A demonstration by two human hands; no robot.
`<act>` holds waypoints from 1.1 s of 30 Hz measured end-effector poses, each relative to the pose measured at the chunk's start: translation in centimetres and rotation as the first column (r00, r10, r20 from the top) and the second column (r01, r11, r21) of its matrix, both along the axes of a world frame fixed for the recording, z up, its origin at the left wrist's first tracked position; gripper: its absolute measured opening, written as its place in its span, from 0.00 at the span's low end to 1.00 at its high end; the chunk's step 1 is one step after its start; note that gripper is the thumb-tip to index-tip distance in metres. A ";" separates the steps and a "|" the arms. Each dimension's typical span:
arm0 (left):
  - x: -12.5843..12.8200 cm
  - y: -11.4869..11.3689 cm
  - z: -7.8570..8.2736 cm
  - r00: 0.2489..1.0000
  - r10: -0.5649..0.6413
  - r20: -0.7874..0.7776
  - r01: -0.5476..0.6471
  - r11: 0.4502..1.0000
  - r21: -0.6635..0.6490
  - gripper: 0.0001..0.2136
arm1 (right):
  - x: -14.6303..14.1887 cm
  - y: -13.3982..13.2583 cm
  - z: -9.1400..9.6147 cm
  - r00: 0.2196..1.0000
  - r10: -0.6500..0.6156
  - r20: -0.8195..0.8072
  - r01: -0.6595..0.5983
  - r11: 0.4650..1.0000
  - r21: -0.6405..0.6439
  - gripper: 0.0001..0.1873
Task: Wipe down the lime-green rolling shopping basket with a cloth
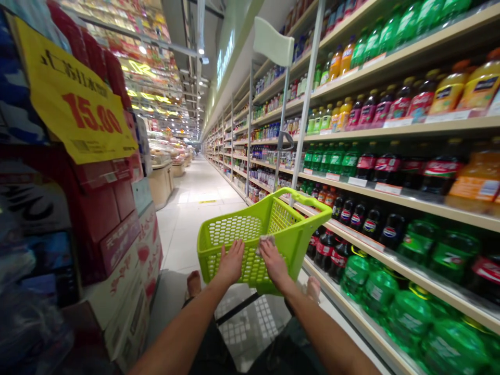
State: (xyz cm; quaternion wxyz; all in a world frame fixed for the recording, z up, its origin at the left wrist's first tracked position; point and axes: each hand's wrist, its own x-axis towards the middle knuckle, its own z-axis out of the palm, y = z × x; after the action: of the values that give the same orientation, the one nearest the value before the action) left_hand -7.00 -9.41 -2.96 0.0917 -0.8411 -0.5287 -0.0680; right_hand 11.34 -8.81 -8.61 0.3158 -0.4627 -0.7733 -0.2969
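Observation:
A lime-green shopping cart [299, 247] with honeycomb-pattern openings stands sideways before me, its handle toward the shelves on the right. My left hand [231, 262] lies on the basket's near side wall, fingers stretched out and nothing in it. Against the same wall, further right, my right hand [273, 263] presses a crumpled pale cloth [267, 239] under its fingertips. The cloth is mostly covered by the fingers. No goods show inside the part of the basket I can see.
Drink shelves [410, 190] with several rows of bottles run along the right. Stacked cartons [117, 260] under a yellow price sign [80, 101] rise close on the left. A tiled aisle [191, 182] stretches ahead, with wooden display stands [160, 185] beside it.

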 end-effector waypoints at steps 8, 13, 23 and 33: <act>-0.7 0.4 -0.5 1.000 0.014 -0.022 -0.013 1.000 0.021 0.37 | 1.9 -0.5 2.7 0.997 0.033 -0.071 -0.026 0.996 0.088 0.26; -1.2 0.6 0.1 0.998 0.014 -0.053 -0.015 1.000 -0.021 0.39 | 2.8 -0.2 1.4 0.999 -0.032 -0.030 0.034 0.997 0.065 0.23; 0.6 0.4 2.3 0.996 0.056 0.068 -0.057 0.998 0.006 0.32 | 5.1 0.3 3.1 0.996 -0.043 -0.083 0.053 0.990 0.128 0.26; 2.5 0.1 2.4 1.000 0.021 0.011 -0.020 0.997 -0.072 0.35 | 8.7 -1.3 3.7 0.989 -0.060 -0.135 0.078 0.987 0.137 0.29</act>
State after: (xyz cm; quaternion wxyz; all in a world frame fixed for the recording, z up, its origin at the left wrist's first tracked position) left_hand -4.50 -9.34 -0.58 0.0589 -0.8380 -0.5399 -0.0531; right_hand 20.02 -10.11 -4.89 0.3874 -0.4840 -0.7113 -0.3312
